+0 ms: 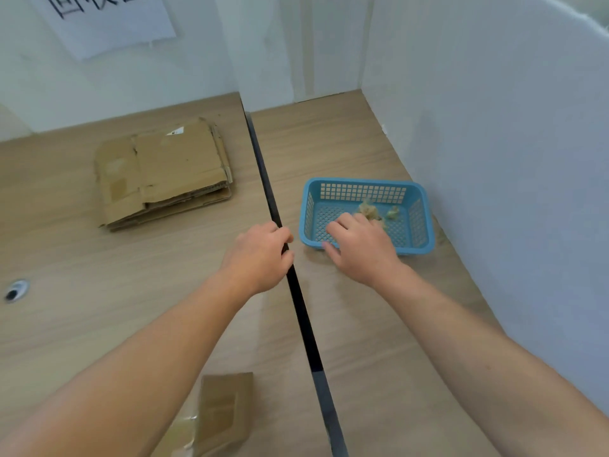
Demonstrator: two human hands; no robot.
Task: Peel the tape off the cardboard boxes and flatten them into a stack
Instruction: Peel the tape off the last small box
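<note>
A stack of flattened cardboard boxes [161, 173] lies on the left table, far side. A cardboard box [220, 413] sits at the near edge under my left forearm, with some clear tape on its left side. My left hand [260, 255] hovers over the gap between the tables, fingers loosely curled, holding nothing I can see. My right hand [359, 245] reaches over the near rim of the blue plastic basket [418, 222], fingers relaxed and spread above its floor. Crumpled tape scraps [372, 209] lie inside the basket just past my fingertips.
Two wood-grain tables meet at a dark gap [296, 291] running front to back. A white partition wall [494, 159] borders the right table close behind the basket. A cable grommet [16, 290] is set in the left table. A paper sign [108, 18] hangs on the back wall.
</note>
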